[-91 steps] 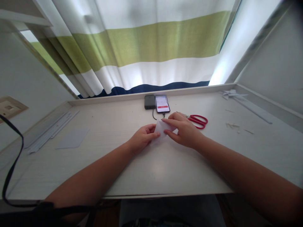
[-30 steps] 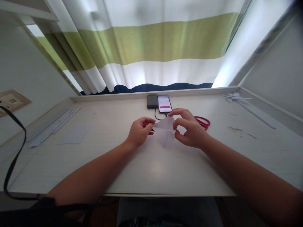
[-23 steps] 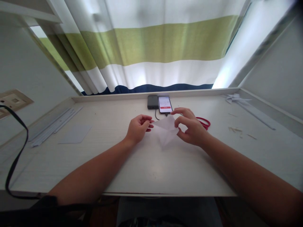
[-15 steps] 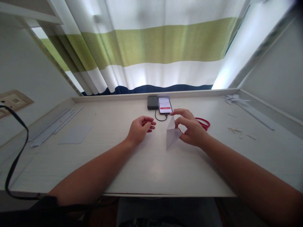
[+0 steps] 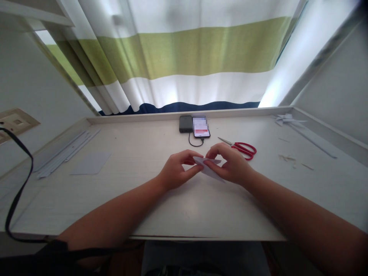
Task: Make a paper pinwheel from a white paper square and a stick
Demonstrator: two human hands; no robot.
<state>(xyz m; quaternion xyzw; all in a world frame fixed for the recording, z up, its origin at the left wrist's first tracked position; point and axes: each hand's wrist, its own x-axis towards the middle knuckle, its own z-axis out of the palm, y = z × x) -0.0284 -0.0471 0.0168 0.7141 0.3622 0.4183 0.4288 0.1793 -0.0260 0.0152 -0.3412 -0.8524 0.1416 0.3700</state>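
A folded piece of white paper is held between both hands above the middle of the desk. My left hand pinches its left corner between thumb and fingers. On the other side, my right hand grips the paper with the thumb on the near face and fingers behind, partly hidden. Just beyond the right hand lie red-handled scissors, blades pointing to the far left.
Behind the hands, a phone is cabled beside a black power bank. Paper strips and a flat paper sheet lie left. At right are a folded paper pinwheel shape and small wooden bits.
My left hand has moved right and taken hold of the paper's corner. The paper has tilted from upright, and my right hand has shifted, uncovering more of the scissors.
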